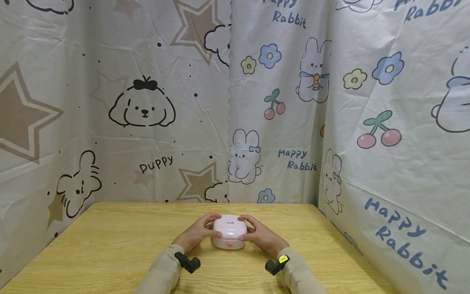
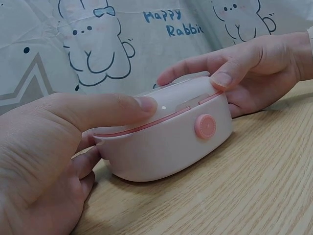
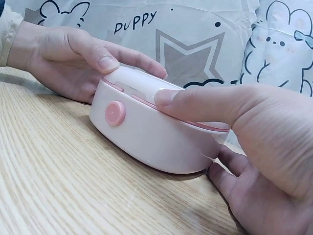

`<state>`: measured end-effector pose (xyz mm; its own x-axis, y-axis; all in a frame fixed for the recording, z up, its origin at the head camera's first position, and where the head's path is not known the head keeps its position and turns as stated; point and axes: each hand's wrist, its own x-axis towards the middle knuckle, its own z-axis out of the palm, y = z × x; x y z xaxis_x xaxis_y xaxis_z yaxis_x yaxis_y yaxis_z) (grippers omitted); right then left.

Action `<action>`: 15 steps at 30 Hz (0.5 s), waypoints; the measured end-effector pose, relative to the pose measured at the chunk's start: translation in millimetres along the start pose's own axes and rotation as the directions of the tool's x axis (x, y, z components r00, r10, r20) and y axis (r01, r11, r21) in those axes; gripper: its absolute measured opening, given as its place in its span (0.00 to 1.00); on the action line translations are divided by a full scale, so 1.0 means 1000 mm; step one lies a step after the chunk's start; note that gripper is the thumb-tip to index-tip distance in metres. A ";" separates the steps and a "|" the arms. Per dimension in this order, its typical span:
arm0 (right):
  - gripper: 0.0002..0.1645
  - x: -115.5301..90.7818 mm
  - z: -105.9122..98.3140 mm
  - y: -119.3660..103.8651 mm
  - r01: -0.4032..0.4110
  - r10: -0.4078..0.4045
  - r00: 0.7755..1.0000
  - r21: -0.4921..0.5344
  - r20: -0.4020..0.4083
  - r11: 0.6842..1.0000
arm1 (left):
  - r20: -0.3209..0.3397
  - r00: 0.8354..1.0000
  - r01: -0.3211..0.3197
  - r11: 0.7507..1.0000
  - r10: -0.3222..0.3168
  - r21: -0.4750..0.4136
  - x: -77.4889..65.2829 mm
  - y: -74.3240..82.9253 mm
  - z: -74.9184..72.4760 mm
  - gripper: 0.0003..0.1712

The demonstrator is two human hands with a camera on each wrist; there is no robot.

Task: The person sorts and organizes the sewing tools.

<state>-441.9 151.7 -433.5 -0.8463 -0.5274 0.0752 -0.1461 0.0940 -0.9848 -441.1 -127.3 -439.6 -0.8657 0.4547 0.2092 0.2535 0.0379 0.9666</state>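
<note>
A small rounded white box [image 1: 229, 243] with a pale pink lid [image 1: 230, 228] stands on the table, a round pink knob [image 2: 205, 127] on its front. Along the seam runs a pink line, with the lid down on the base. My left hand [image 1: 196, 232] grips the box from the left, thumb on the lid's front edge and a finger on its far corner. From the right, my right hand [image 1: 262, 234] holds it in the same way, its thumb [image 3: 168, 98] on the lid near the seam. Lower fingers of both hands curl by the sides of the base.
The wood-grain table [image 1: 128, 245] stretches out on both sides of the box. Printed curtains [image 1: 176, 143] hang behind the table and along its left and right edges. A black wrist camera [image 1: 188, 262] sits on the left sleeve, another wrist camera [image 1: 276, 265] on the right.
</note>
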 end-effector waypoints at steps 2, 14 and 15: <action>0.37 0.000 0.001 0.000 0.007 -0.007 1.000 0.002 0.003 1.000 | 0.002 1.000 0.000 1.000 0.000 -0.011 0.000 0.000 0.000 0.36; 0.36 -0.004 0.001 -0.003 0.003 -0.008 0.994 -0.043 -0.113 0.999 | -0.083 0.997 -0.012 1.000 0.011 -0.010 0.001 0.002 0.005 0.46; 0.35 -0.005 0.001 -0.004 0.004 -0.011 0.992 -0.052 -0.124 0.999 | -0.102 0.995 -0.013 1.000 0.013 -0.002 0.001 0.002 0.006 0.47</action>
<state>-437.1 153.1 -429.8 -0.9015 -0.4200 0.1047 -0.1764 0.1356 -0.9749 -438.6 -121.2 -438.6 -0.9020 0.3620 0.2354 0.2639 0.0307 0.9641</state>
